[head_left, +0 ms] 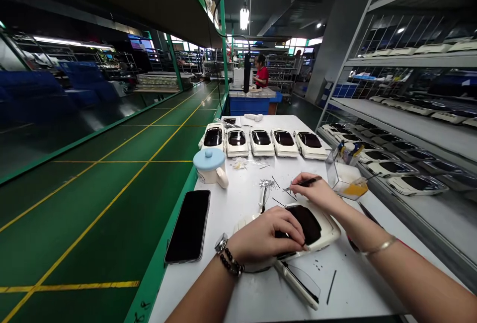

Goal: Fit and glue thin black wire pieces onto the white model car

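A white model car (328,228) with a dark top lies on the white table, its doors swung out. My left hand (270,233) lies over it, fingers curled round the cabin edge and holding it. One opened door (298,283) with a clear window sticks out toward me, and another (264,199) points away. Beyond the car, my right hand (311,190) is closed on dark tweezers (307,182). Their tips point left, near thin black strips (278,201) and a small heap of silvery bits (267,184). My left palm hides part of the car.
Several white model cars (262,142) stand in a row at the back. On the left are a lidded mug (209,166) and a phone (188,226). A clear box (346,179) with tools stands right, beside a rack (402,109) of cars. A person in red (262,75) sits farther off.
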`<state>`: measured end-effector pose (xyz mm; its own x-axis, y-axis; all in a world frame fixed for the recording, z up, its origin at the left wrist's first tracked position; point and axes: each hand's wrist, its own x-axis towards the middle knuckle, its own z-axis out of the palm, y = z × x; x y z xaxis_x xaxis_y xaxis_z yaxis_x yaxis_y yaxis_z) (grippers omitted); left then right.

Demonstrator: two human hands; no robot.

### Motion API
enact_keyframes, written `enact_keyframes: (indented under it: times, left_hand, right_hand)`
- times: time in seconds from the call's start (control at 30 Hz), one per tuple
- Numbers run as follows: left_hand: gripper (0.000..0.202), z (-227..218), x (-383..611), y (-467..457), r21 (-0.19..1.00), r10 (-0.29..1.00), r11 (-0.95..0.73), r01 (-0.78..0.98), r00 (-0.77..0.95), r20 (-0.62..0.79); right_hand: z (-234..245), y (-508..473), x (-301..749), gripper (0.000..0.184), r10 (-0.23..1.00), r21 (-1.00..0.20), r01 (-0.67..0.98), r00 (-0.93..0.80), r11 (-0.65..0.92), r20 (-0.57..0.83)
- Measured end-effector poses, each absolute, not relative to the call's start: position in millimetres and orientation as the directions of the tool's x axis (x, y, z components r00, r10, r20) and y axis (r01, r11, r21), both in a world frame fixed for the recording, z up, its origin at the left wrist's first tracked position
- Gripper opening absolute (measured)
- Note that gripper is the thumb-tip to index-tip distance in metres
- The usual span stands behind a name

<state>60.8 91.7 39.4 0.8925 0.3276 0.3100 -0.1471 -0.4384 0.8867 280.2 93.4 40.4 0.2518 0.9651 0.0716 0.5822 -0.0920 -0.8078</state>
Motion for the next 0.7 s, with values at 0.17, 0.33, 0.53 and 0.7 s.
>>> enact_keyframes:
  times: [0.17, 0.33, 0.53, 0.7]
  left_hand:
    - [0.007, 39, 61, 92, 0.89, 0.324, -0.424, -0.169, 0.889, 0.324]
    - [0.006, 39, 61, 92, 0.878, 0.32, -0.456, -0.149, 0.892, 0.318]
    - [0.006, 39, 61, 92, 0.886, 0.334, -0.446, -0.123, 0.896, 0.292]
    - [0.006, 39, 61, 92, 0.891, 0.334, -0.434, -0.131, 0.895, 0.294]
  right_hand:
    - [23, 124, 284, 0.019, 0.956, -0.779, 0.614, 0.286, -0.126, 0.071]
    - [22, 125, 283, 0.022, 0.977, -0.779, 0.627, 0.167, -0.004, 0.129]
    - [23, 124, 281, 0.021, 0.989, -0.769, 0.636, 0.069, 0.06, 0.134]
    - [23, 131, 283, 0.02, 0.989, -0.764, 0.645, 0.1, 0.022, 0.113]
